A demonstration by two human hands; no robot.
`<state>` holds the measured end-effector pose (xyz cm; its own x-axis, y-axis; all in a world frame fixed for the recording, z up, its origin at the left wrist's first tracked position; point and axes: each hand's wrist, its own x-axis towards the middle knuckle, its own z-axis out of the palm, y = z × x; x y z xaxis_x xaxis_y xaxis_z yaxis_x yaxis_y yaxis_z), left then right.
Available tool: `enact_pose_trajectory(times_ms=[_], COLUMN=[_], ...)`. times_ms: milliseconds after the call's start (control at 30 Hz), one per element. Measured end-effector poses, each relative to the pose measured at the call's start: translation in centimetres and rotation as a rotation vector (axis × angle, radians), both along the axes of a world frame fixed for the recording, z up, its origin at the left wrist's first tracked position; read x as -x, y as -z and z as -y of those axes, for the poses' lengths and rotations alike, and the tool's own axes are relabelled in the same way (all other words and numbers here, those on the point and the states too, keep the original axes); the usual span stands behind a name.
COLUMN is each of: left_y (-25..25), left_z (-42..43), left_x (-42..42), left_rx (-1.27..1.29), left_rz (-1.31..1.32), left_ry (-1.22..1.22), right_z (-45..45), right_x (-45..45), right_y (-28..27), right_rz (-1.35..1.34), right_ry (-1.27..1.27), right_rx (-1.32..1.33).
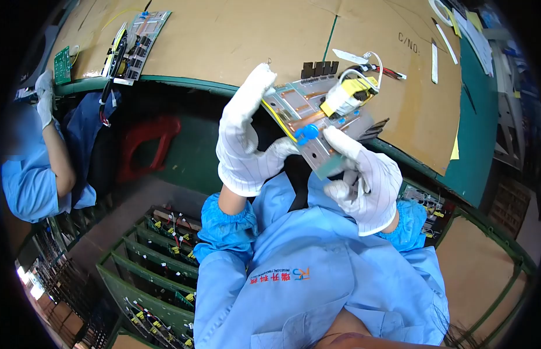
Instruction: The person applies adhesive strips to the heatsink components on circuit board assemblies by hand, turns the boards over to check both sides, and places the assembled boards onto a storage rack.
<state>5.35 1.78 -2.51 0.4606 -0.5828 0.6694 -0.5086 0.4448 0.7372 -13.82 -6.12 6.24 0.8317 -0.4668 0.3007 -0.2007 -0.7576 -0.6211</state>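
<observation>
A circuit board (294,103) is held tilted between my two white-gloved hands, just over the near edge of the table. It carries a blue disc-shaped part (307,134), a yellow-and-white transformer (347,96) with white leads, copper-coloured strips and black finned heat sinks (319,70). My left hand (241,136) is closed on the board's left side, its fingers along the upper left edge and its thumb near the lower edge. At the lower right corner my right hand (369,183) grips the board, one finger lying on its face. The right side of the board is slightly blurred.
Cardboard (224,35) covers the table. Another board assembly (136,49) and a small green board (62,65) lie at far left, near a co-worker's gloved hand (45,96). A red stool (148,145) and green slotted rack (154,256) stand left. White strips (434,61) lie right.
</observation>
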Motion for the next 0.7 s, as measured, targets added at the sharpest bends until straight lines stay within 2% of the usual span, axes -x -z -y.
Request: enact_pose_trajectory(times_ms=[133, 167, 200, 233, 267, 367, 400, 433, 500, 567, 633, 700], left_y=[-1.6, -2.0, -2.6, -3.8, -3.9, -4.2, -4.3, -4.5, -4.8, -5.2, -5.3, -5.8], left_z=[0.3, 0.6, 0.8, 0.7, 0.8, 1.3, 1.5, 1.7, 2.1, 1.7, 1.9, 2.0], left_x=[1.1, 1.2, 1.4, 2.2, 2.9, 4.2, 4.6, 5.1, 6.3, 6.4, 7.0, 7.9], left_rx=[-0.077, -0.046, -0.014, -0.092, -0.057, -0.009, -0.003, 0.008, 0.104, 0.036, 0.043, 0.065], left_rz=[0.088, 0.18, 0.272, 0.38, 0.352, 0.383, 0.446, 0.44, 0.306, 0.396, 0.429, 0.386], left_ry=[-0.017, -0.047, -0.076, -0.1, -0.081, -0.051, -0.064, -0.045, 0.008, 0.029, 0.03, 0.044], right_z=[-0.1, 0.0, 0.0, 0.0, 0.1, 0.7, 0.3, 0.2, 0.2, 0.5, 0.4, 0.3], right_x=[1.1, 1.5, 2.2, 3.1, 3.8, 5.5, 6.2, 6.6, 7.5, 8.3, 8.6, 9.2], right_y=[-0.3, -0.3, -0.1, 0.0, 0.1, 0.2, -0.2, -0.4, -0.8, -1.2, -0.9, -0.6], right_rz=[0.008, 0.005, 0.007, 0.009, 0.006, 0.049, 0.011, 0.009, 0.018, -0.029, 0.105, 0.139], right_ry=[0.096, 0.104, 0.111, 0.134, 0.133, 0.127, 0.177, 0.198, 0.241, 0.244, 0.236, 0.258], right_rx=[0.096, 0.101, 0.041, -0.018, -0.129, -0.098, -0.274, -0.266, -0.602, -0.569, -0.73, -0.767])
